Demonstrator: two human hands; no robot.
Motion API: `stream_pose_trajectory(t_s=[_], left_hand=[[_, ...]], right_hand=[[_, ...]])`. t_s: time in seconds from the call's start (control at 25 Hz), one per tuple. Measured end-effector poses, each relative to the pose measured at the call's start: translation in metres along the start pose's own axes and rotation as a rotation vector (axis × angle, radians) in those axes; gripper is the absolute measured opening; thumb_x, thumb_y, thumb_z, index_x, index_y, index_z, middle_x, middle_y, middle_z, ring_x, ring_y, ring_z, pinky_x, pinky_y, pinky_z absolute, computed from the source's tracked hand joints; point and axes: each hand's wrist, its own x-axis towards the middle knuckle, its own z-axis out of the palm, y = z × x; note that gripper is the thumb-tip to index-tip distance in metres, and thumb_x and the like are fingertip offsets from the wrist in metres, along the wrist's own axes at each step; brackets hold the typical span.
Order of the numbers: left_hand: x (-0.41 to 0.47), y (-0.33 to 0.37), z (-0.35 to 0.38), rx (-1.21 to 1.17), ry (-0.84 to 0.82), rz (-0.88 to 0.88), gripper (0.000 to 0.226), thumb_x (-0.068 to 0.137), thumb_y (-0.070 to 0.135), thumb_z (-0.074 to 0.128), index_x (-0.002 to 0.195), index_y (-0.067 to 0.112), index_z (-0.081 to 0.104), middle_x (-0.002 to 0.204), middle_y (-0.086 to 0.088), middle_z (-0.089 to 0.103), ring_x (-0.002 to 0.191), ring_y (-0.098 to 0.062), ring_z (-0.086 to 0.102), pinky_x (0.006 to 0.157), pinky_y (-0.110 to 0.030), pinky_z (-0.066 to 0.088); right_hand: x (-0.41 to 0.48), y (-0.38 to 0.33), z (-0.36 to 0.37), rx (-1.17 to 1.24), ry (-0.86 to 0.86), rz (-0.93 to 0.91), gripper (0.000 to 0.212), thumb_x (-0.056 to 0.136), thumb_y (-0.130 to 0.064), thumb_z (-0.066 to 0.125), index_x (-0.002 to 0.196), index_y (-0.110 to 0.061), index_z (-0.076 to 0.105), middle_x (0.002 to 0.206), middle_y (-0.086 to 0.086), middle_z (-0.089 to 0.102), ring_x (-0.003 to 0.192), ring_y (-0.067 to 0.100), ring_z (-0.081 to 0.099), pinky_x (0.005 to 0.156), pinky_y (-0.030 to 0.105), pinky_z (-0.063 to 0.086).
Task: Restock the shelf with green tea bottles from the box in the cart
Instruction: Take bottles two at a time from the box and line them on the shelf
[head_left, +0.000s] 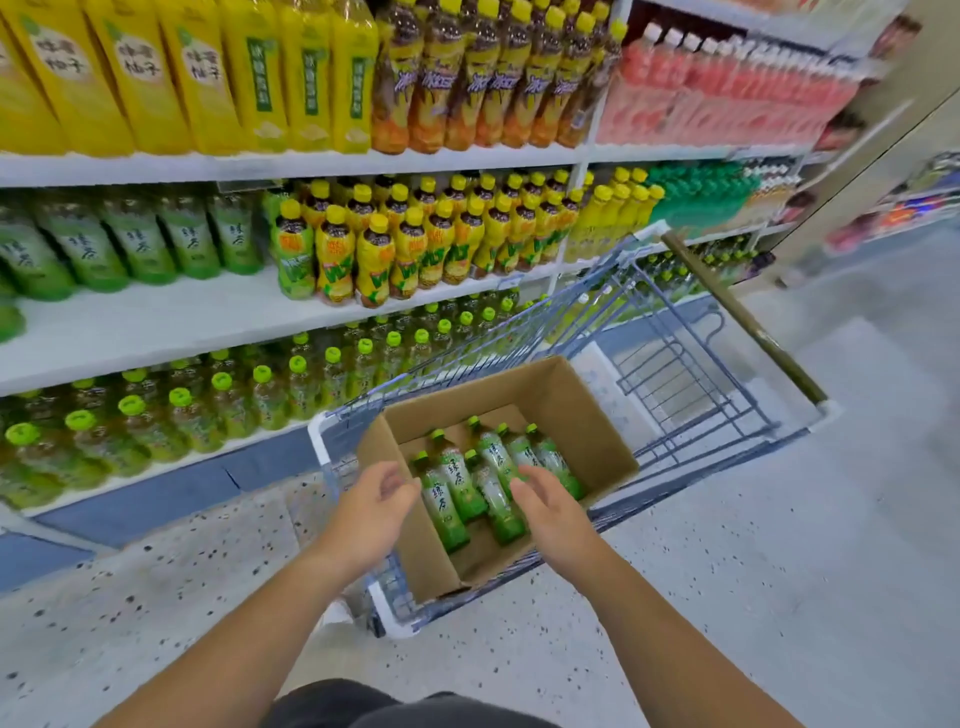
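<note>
An open cardboard box (582, 415) sits in a blue wire cart (691, 364). Several green tea bottles (457, 488) lie flat on the box's floor, caps pointing away from me. My left hand (376, 501) hovers over the box's near-left wall, fingers loosely curved, holding nothing. My right hand (545, 506) reaches over the bottles with fingers relaxed and spread, just above or touching them. The middle shelf (156, 322) carries green tea bottles (140, 241) at its left, with bare shelf in front of them.
Yellow-capped lemon tea bottles (415, 244) fill the middle shelf's right. Green-capped bottles (208, 405) crowd the bottom shelf; yellow cartons (208, 73) line the top. The cart handle (748, 322) juts right. Speckled floor (779, 571) spreads to the right and behind.
</note>
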Motion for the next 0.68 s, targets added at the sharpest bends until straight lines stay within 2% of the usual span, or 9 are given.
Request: stream_pose_trajectory(t_s=[0.08,0.24,0.4,0.56,0.6,0.68], left_hand=[[0.025,0.001,0.019,-0.021,-0.027,-0.026,0.055,0.1,0.043,0.053,0.149,0.02,0.04,0.147,0.001,0.05,0.121,-0.012,0.05,0.095,-0.027,0.039],[0.087,-0.004,0.058,0.012,-0.08,-0.123,0.054,0.1,0.048,0.05,0.147,0.024,0.041,0.142,0.006,0.052,0.112,-0.009,0.05,0.08,-0.019,0.039],[0.149,-0.024,0.102,0.078,-0.092,-0.164,0.059,0.097,0.053,0.048,0.148,0.026,0.039,0.145,0.006,0.051,0.123,-0.015,0.051,0.092,-0.028,0.037],[0.206,-0.057,0.137,0.13,-0.061,-0.253,0.062,0.098,0.054,0.046,0.151,0.024,0.036,0.148,0.002,0.049,0.127,-0.018,0.051,0.094,-0.029,0.036],[0.221,-0.069,0.146,0.142,-0.041,-0.287,0.06,0.098,0.052,0.046,0.15,0.022,0.038,0.147,0.0,0.05,0.124,-0.018,0.053,0.094,-0.03,0.037],[0.247,-0.089,0.162,0.155,0.0,-0.342,0.054,0.099,0.047,0.045,0.143,0.017,0.043,0.132,-0.003,0.059,0.104,-0.018,0.061,0.086,-0.033,0.042]], right_hand=[[0.022,0.012,-0.013,0.017,0.043,0.038,0.051,0.101,-0.048,0.045,0.148,-0.03,0.04,0.136,-0.011,0.05,0.116,0.004,0.047,0.096,0.026,0.033],[0.081,0.047,-0.026,0.084,0.083,0.136,0.049,0.1,-0.048,0.046,0.146,-0.03,0.042,0.123,-0.019,0.054,0.104,-0.008,0.05,0.094,0.028,0.037],[0.147,0.087,-0.022,0.069,0.071,0.19,0.049,0.1,-0.049,0.046,0.145,-0.028,0.043,0.112,-0.027,0.055,0.109,-0.001,0.053,0.094,0.029,0.039],[0.212,0.125,-0.019,-0.041,-0.004,0.203,0.052,0.1,-0.051,0.045,0.147,-0.029,0.041,0.097,-0.031,0.053,0.087,-0.018,0.049,0.079,0.017,0.036],[0.232,0.136,-0.018,-0.083,-0.037,0.195,0.054,0.1,-0.051,0.044,0.148,-0.027,0.04,0.1,-0.027,0.056,0.089,-0.016,0.052,0.081,0.017,0.036],[0.27,0.154,-0.016,-0.175,-0.1,0.194,0.058,0.1,-0.053,0.041,0.151,-0.026,0.036,0.126,-0.012,0.06,0.108,0.0,0.055,0.091,0.024,0.034]])
